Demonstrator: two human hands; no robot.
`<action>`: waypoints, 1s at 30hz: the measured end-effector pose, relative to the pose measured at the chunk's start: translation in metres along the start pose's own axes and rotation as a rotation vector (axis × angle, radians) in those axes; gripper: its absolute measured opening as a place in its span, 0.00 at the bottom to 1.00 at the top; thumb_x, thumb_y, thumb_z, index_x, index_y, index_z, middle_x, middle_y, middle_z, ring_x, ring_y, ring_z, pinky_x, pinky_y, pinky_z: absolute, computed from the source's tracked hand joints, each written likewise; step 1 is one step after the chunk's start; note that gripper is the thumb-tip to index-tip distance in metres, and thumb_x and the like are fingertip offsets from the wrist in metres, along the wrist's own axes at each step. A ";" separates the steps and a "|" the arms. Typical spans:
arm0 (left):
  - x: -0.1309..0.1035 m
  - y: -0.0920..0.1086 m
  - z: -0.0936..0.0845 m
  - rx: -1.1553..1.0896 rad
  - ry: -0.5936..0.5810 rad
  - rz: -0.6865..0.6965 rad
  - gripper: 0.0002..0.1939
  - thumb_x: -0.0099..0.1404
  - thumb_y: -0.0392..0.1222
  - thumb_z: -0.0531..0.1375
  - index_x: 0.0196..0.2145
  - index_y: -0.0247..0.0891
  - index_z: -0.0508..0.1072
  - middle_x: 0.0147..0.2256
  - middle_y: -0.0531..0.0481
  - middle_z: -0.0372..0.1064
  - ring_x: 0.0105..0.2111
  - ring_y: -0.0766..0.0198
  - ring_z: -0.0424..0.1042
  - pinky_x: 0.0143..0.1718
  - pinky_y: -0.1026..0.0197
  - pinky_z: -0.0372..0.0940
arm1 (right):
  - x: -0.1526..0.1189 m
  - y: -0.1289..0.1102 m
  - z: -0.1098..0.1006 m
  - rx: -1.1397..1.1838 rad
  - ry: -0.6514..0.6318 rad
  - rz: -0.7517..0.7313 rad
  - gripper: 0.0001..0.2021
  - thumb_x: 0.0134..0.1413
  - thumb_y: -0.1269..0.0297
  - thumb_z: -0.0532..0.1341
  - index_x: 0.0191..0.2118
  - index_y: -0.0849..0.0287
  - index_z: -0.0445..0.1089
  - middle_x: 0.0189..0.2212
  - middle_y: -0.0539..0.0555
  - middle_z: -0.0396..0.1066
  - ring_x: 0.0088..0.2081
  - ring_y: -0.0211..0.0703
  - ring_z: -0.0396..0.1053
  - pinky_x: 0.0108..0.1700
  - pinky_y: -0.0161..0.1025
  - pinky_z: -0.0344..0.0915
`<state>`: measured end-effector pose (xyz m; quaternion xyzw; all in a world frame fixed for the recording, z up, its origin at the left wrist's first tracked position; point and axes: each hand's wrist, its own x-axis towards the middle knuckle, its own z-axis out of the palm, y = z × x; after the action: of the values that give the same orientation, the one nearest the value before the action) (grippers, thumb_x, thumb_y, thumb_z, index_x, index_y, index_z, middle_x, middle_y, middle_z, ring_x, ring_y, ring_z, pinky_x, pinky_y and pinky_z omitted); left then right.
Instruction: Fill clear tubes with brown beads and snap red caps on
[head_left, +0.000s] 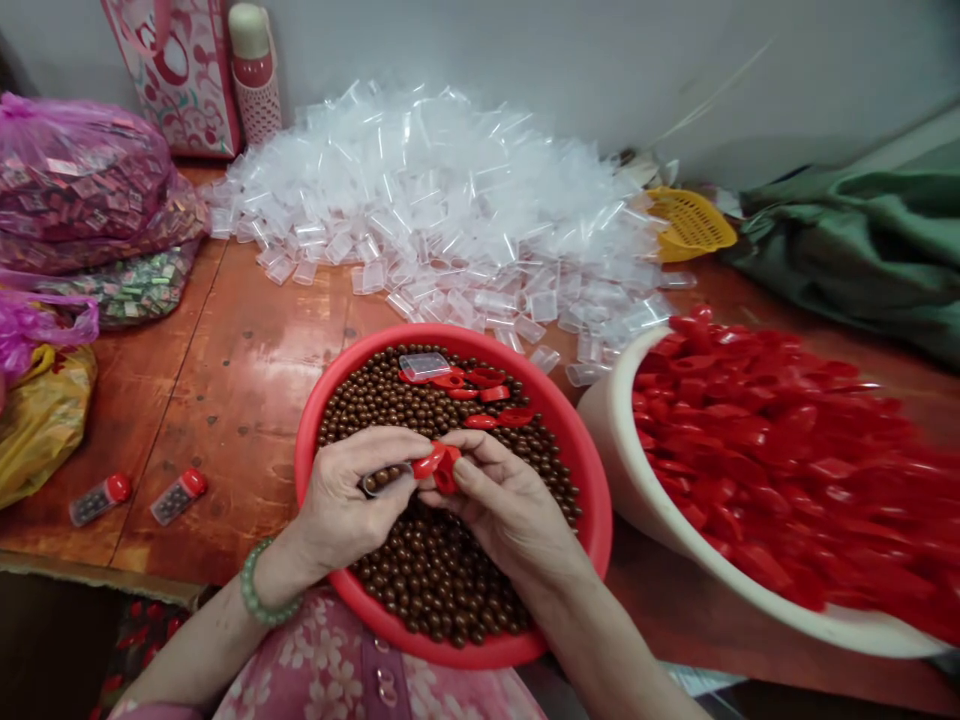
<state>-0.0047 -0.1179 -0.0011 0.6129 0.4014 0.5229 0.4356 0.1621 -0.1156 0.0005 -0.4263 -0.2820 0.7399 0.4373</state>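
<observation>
Left hand (352,495) pinches a small clear tube (384,481) of brown balls, fingers closed around it. Right hand (504,505) just beside it, touching, fingertips gripping a red cap (439,465) at the tube's mouth. Both hands over a red basin (315,440) of brown balls (435,570). Loose red caps (491,395) and an empty tube (424,365) lie beyond the fingers. White bowl (607,420) of red caps right of right hand; two capped tubes (139,497) left of left hand.

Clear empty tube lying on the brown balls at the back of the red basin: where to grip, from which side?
Grip the clear tube across its narrow width at mid-length, coming straight down from above. It lies flat on the brown balls, long sides exposed. The red caps crowd its right end and the basin rim sits behind, so a side approach looks cramped.
</observation>
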 end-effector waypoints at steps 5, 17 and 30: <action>-0.007 -0.008 0.010 0.296 -0.024 0.280 0.21 0.60 0.24 0.58 0.50 0.34 0.73 0.49 0.39 0.75 0.48 0.60 0.75 0.50 0.58 0.70 | 0.006 0.008 0.005 0.126 0.232 -0.120 0.15 0.32 0.63 0.77 0.31 0.54 0.76 0.26 0.45 0.75 0.26 0.29 0.72 0.33 0.25 0.72; -0.004 -0.012 0.013 0.237 -0.213 0.173 0.23 0.61 0.26 0.55 0.54 0.30 0.71 0.58 0.35 0.66 0.57 0.57 0.68 0.58 0.55 0.65 | 0.005 0.018 0.004 -0.130 0.361 -0.247 0.13 0.43 0.58 0.72 0.37 0.52 0.79 0.36 0.50 0.79 0.39 0.40 0.75 0.48 0.40 0.70; 0.003 -0.002 -0.015 -0.845 -0.211 -0.647 0.27 0.51 0.28 0.64 0.51 0.36 0.73 0.48 0.42 0.75 0.46 0.58 0.75 0.52 0.56 0.67 | 0.009 -0.013 0.000 -0.176 0.156 -0.164 0.14 0.50 0.55 0.68 0.41 0.54 0.75 0.27 0.49 0.75 0.28 0.39 0.75 0.30 0.35 0.74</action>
<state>-0.0192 -0.1127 -0.0005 0.2785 0.2786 0.4136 0.8208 0.1654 -0.1016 0.0071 -0.4948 -0.3448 0.6386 0.4779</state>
